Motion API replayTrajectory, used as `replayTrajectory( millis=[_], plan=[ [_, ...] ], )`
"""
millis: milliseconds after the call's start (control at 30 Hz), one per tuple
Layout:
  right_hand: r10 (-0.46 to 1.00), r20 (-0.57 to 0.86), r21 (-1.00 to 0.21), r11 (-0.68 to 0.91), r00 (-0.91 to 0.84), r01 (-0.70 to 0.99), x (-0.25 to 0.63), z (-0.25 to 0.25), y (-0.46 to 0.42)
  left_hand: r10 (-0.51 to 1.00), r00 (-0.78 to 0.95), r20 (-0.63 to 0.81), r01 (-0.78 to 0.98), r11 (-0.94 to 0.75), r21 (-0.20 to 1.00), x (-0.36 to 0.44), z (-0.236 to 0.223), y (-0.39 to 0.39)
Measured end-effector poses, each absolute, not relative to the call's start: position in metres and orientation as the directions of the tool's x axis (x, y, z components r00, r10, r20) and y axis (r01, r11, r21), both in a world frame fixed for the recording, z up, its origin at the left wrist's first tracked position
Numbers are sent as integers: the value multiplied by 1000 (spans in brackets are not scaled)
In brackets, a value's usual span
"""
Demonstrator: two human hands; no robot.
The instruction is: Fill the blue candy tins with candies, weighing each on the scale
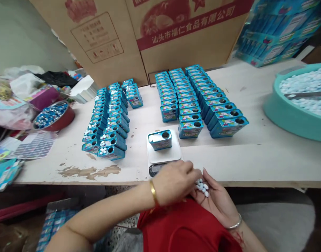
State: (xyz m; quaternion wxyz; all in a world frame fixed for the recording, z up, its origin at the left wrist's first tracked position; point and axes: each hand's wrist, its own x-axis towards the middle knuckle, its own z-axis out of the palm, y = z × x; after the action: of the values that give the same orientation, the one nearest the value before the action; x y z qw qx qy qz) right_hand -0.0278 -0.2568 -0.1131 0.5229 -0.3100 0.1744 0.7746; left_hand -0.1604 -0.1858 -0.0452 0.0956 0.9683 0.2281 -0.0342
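My right hand (219, 199) lies palm up in front of the table edge, cupped around a small pile of white candies (202, 187). Over that palm reaches my left hand (176, 180), its fingers curled together at the candies. Its fingertips are partly hidden, so what they pinch does not show. Just beyond my left hand, a blue tin (160, 140) with a round dark opening on top stands upright on a white kitchen scale (164, 155). The scale's display is partly covered by my left hand.
Rows of blue tins stand to the right (190, 129) and left (111, 152), the left ones with white candies on top. A teal tub (288, 117) of candies holds a metal scoop. A red bowl (63, 122) of blue-wrapped pieces sits left. Large cartons (186, 45) stand behind.
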Motion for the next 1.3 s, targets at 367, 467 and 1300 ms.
replayTrajectory(
  millis=[367, 467, 1300],
  plan=[
    [649, -722, -42, -388, -241, -921, -32, -124, -266, 596, 803, -20, 576, -767, 283, -151, -106, -218],
    [648, -716, -33, -403, -260, -914, -33, -124, -266, 582, 813, -8, 564, -784, 259, -152, -107, -217],
    [759, -615, -134, -367, -213, -920, -46, -97, -222, 711, 481, 513, 596, -694, 403, -196, -41, -138]
  ],
)
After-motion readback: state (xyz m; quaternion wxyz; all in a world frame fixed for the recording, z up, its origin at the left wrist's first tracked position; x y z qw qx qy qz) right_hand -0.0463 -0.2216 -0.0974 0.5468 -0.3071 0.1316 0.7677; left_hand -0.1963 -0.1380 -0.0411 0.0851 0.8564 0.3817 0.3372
